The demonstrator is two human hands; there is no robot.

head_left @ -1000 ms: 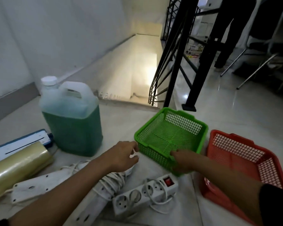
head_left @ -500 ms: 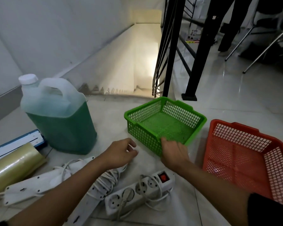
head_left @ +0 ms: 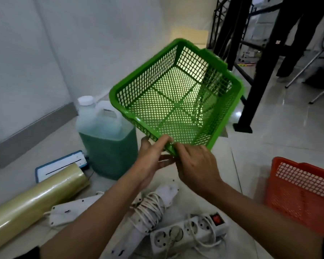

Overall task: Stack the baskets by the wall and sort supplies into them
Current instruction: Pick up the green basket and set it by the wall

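Observation:
A green mesh basket (head_left: 176,98) is lifted off the floor and tilted, its open side facing me. Both hands hold it at its near rim: my left hand (head_left: 151,157) grips the rim from the left and underneath, my right hand (head_left: 196,165) pinches the same edge from the right. An orange mesh basket (head_left: 303,191) sits on the floor at the right. Supplies lie on the floor below: a jug of green liquid (head_left: 107,139), a roll of clear film (head_left: 32,200), white power strips (head_left: 187,232) with wound cords (head_left: 150,208), and a flat white-and-blue device (head_left: 60,165).
A white wall with a grey skirting (head_left: 32,133) runs along the left. Black metal stair railing posts (head_left: 256,75) stand at the right behind the basket, a stairwell beyond. A person's dark trouser legs (head_left: 297,34) and chair legs are at the far right.
The green basket has gone from resting on the floor to being lifted and tilted toward me. My left hand moved from the power strip area onto the basket's near rim beside the right.

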